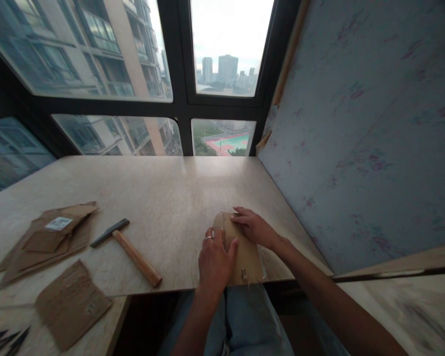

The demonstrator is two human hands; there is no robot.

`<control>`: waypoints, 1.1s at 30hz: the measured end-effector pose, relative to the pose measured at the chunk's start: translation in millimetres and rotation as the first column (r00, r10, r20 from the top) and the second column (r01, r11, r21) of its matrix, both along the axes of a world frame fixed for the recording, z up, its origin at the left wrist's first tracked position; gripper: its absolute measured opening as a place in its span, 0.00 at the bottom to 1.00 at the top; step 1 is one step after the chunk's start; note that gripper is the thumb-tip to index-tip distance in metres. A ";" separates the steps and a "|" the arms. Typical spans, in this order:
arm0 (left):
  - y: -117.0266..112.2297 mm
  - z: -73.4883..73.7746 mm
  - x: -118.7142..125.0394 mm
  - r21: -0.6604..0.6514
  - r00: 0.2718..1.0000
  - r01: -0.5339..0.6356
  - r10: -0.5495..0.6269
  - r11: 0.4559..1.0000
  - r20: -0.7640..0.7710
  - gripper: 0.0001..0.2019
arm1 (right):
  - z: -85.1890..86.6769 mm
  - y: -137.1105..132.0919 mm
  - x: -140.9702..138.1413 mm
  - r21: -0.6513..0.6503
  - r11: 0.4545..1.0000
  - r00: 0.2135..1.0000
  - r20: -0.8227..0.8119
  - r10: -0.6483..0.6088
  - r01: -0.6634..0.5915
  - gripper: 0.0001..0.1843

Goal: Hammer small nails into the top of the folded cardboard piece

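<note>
A brown piece of cardboard [246,249] lies at the front edge of the table, with a crease line along its left side and a small dark printed mark near its lower end. My left hand [217,257], a ring on one finger, rests on its left side with thumb and fingers apart. The fingers of my right hand [254,226] stretch across its far end, touching the top. Both hands press down from above, and parts of the cardboard are hidden under them.
A hammer [137,258] with a wooden handle lies to the left. Beyond it is a stack of flattened cardboard [44,253] with a white label. Another cardboard piece [72,304] and scissors-like dark tools [7,341] sit front left. A patterned wall [337,148] bounds the right.
</note>
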State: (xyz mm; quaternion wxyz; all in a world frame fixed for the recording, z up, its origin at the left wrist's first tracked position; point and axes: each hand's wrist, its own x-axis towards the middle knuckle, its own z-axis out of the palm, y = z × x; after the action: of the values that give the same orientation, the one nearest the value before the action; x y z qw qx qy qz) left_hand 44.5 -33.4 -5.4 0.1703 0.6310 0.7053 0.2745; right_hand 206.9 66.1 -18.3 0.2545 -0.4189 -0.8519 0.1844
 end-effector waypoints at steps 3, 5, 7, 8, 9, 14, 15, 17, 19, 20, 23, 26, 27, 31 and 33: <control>-0.6 -0.4 0.5 0.003 1.000 0.007 -0.007 1.000 -0.031 0.17 | 5.4 -1.8 1.2 -0.006 0.999 0.998 0.056 0.031 -0.031 0.20; -1.0 -1.1 0.4 0.004 0.999 0.009 -0.008 1.000 -0.041 0.17 | 9.0 -3.0 3.3 -0.025 0.999 0.995 0.091 0.045 -0.043 0.20; -1.4 -2.7 0.0 0.017 0.999 0.009 -0.009 1.000 -0.044 0.18 | 11.6 -4.7 5.0 -0.045 0.998 0.992 0.112 0.050 -0.045 0.21; -1.6 -3.8 -0.2 0.025 0.999 0.009 -0.008 1.000 -0.045 0.18 | 12.4 -5.7 5.5 -0.050 0.998 0.993 0.111 0.046 -0.040 0.21; -1.8 -5.1 -0.5 0.033 0.999 0.010 -0.008 0.999 -0.043 0.19 | 12.9 -6.7 5.7 -0.053 0.998 0.994 0.101 0.039 -0.033 0.21; -2.9 -11.0 -4.0 0.080 1.000 0.007 -0.007 0.997 -0.002 0.25 | 11.3 -9.7 4.4 -0.069 0.998 1.000 -0.010 -0.008 0.008 0.23; -3.3 -11.6 -5.4 0.091 1.000 0.005 -0.006 0.996 0.010 0.26 | 10.5 -9.8 4.0 -0.070 0.997 1.000 -0.025 -0.010 0.008 0.23; -4.6 -11.9 -8.7 0.102 0.999 -0.001 -0.002 0.995 0.034 0.28 | 8.8 -9.9 3.3 -0.064 0.998 0.999 -0.041 -0.001 -0.002 0.22; -6.9 -11.3 -12.8 0.104 0.998 -0.013 0.007 0.995 0.061 0.28 | 7.5 -10.0 3.3 -0.049 0.999 0.999 -0.047 0.010 -0.012 0.23; -8.6 -10.7 -15.1 0.104 0.997 -0.018 0.011 0.994 0.072 0.28 | 7.1 -10.2 3.6 -0.040 0.999 0.999 -0.049 0.011 -0.013 0.23; -16.8 -8.3 -23.9 0.091 0.994 -0.033 0.024 0.995 0.105 0.27 | 6.2 -10.1 5.7 -0.018 1.000 0.999 -0.038 0.008 -0.008 0.26; -30.1 -6.7 -37.8 0.041 0.988 -0.055 0.048 0.998 0.146 0.27 | 4.4 -8.0 8.5 -0.018 1.000 1.000 0.023 0.003 -0.003 0.26; -35.7 -6.8 -44.1 0.024 0.985 -0.071 0.067 0.997 0.159 0.27 | 3.4 -6.8 9.4 -0.014 1.000 0.999 0.038 -0.002 0.002 0.27; -62.3 -13.7 -79.6 0.014 0.966 -0.202 0.197 0.979 0.170 0.24 | -1.0 -1.3 11.4 0.039 0.999 0.999 0.038 -0.002 0.001 0.29; -77.2 -21.5 -104.5 0.056 0.948 -0.289 0.277 0.956 0.156 0.21 | -2.7 1.2 11.6 0.071 0.997 0.999 0.038 0.006 -0.009 0.28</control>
State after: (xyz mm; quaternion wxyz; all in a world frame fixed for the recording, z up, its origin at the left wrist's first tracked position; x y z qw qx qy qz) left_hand -60.0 -110.6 -26.9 0.1557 0.5075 0.7630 0.3688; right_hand 218.5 67.3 -21.0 0.2525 -0.4098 -0.8642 0.1469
